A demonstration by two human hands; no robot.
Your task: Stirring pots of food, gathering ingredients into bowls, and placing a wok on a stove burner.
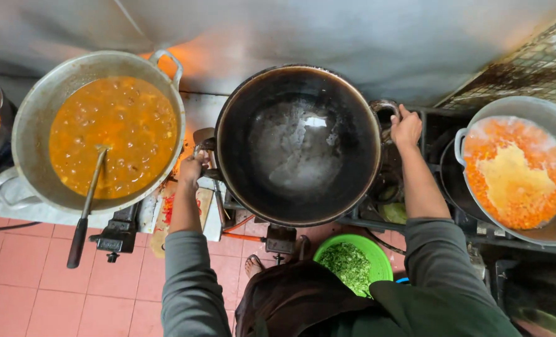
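Both hands are clamped on the handles of a big blackened wok [298,145], left hand [192,170] on one side and right hand [406,128] on the other; it sits on the middle burner, empty except for a thin wet sheen. Closest in there's a green bowl of chopped greens [351,261] on the pink tile floor [22,274], then a pot of orange curry [106,134] with a ladle [87,203] to the left and a pan of orange mash [518,171] to the right, steel backsplash [353,37] behind. The wok's handles are mostly hidden under the fingers, and the burner below is hard to make out.

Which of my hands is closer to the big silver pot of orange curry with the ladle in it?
Left. Your left hand grips the black wok handle just beside the big silver pot of orange curry; your right hand holds the wok's far handle, across from it.
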